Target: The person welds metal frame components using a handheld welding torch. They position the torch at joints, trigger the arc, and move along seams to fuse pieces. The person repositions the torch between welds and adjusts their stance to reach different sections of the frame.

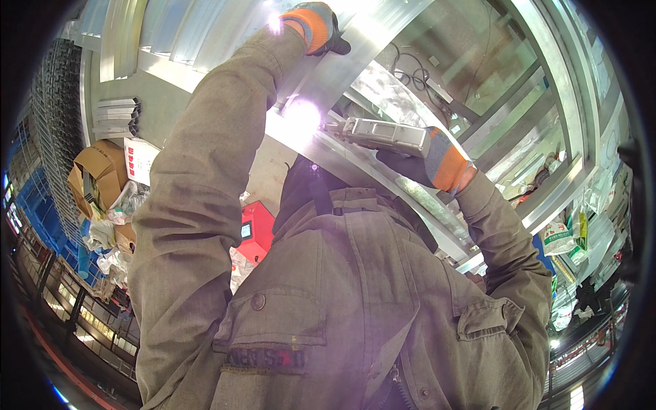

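Both my hands wear orange and dark gloves. My left hand [318, 29] is at the top, bent over a wide silver metal profile [372, 34], its thumb stretched along the surface and its other fingers mostly hidden. To the right, my right hand [430, 162] is closed around a silver, box-shaped hand-held power tool [386, 135]. Its narrow tip points left, close to a glaring white-violet spot of light on the metal. The glare hides where the tip ends, so I cannot tell whether it touches.
Long metal rails [437, 212] cross in front of me. A large metal frame [557, 89] curves along the right. Dark cable [413, 75] lies on the floor beyond. At left stand a cardboard box [102, 174] and wire mesh [51, 109]; a red device [256, 232] sits beside my body.
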Motion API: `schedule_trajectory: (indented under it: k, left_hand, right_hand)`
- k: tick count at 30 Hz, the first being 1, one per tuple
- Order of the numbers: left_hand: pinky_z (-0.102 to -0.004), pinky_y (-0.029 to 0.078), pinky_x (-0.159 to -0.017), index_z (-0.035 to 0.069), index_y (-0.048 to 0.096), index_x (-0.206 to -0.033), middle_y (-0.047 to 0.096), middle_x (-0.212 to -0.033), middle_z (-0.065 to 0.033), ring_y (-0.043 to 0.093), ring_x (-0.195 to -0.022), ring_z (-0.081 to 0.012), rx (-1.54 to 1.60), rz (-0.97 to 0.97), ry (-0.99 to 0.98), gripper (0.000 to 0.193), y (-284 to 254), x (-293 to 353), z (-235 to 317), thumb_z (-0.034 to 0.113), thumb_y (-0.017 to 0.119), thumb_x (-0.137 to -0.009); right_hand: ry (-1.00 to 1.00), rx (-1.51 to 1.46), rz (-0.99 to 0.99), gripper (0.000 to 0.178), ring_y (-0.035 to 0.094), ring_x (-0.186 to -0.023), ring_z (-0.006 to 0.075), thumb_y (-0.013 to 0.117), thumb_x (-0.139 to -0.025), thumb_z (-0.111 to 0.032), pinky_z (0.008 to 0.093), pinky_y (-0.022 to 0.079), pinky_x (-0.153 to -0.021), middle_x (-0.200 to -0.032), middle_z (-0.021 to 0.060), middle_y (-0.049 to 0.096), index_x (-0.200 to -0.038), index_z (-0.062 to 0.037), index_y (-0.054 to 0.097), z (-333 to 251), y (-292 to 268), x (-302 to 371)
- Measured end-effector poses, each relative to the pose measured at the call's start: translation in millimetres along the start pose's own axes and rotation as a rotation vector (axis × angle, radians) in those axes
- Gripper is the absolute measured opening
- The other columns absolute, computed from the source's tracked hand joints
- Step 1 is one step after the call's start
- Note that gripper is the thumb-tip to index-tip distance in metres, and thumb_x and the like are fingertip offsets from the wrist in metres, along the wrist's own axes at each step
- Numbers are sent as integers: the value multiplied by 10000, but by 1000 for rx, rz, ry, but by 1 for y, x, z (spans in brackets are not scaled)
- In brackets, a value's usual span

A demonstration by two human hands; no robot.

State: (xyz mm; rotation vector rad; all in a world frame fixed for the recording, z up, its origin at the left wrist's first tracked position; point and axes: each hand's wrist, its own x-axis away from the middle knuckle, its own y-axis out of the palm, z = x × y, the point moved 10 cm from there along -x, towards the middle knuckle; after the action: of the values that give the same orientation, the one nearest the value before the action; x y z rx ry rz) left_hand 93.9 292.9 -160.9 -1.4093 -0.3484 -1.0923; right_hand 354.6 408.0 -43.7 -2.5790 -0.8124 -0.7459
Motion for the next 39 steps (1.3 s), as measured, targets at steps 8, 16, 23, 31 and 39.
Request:
schedule_trajectory:
  k: [8, 16, 23, 31, 39]
  left_hand:
    - [-384, 607, -716, 89, 839, -1078, 770, -786, -31, 713, -671, -187, 6, 4, 7, 523, 2, -2, -2, 557, 923, -861]
    - [-384, 606, -714, 88, 839, -1072, 768, -781, -32, 712, -668, -186, 15, 11, 10, 521, 7, -5, -7, 556, 924, -860]
    - [-386, 607, -710, 81, 837, -1048, 764, -766, -38, 713, -663, -184, 16, 31, 46, 518, 8, -6, -9, 554, 930, -857]
    - [-341, 613, -754, 90, 891, -1153, 818, -810, -45, 740, -705, -180, 300, 117, 55, 460, 0, 23, -15, 466, 927, -891]
    - [-497, 588, -1072, 126, 757, -1451, 801, -1352, -155, 758, -1233, -376, 391, 950, -194, 593, -137, 108, -243, 510, 823, -1004]
  right_hand:
    - [108, -19, 33, 401, 807, -1153, 221, 798, -1051, -167, 349, 635, -994, -1324, 119, 831, -1427, -30, 767, 28, -3, 10]
    - [43, -85, 7, 416, 804, -1181, 217, 808, -1041, -145, 342, 632, -990, -1337, 117, 826, -1438, -31, 760, 24, 6, 9]
    - [58, -30, 105, 466, 756, -1139, 282, 784, -990, -127, 393, 590, -1006, -1307, 141, 796, -1444, -39, 733, 52, 1, 33]
    - [-54, 619, 406, 591, 671, -1121, 413, 685, -874, -33, 485, 516, -1033, -1333, 213, 724, -1461, 38, 668, -4, -18, 136]
    - [78, 508, 691, 361, 753, -792, 405, 925, -927, -295, 481, 578, -684, -935, 152, 785, -1158, -70, 764, -95, -15, 176]
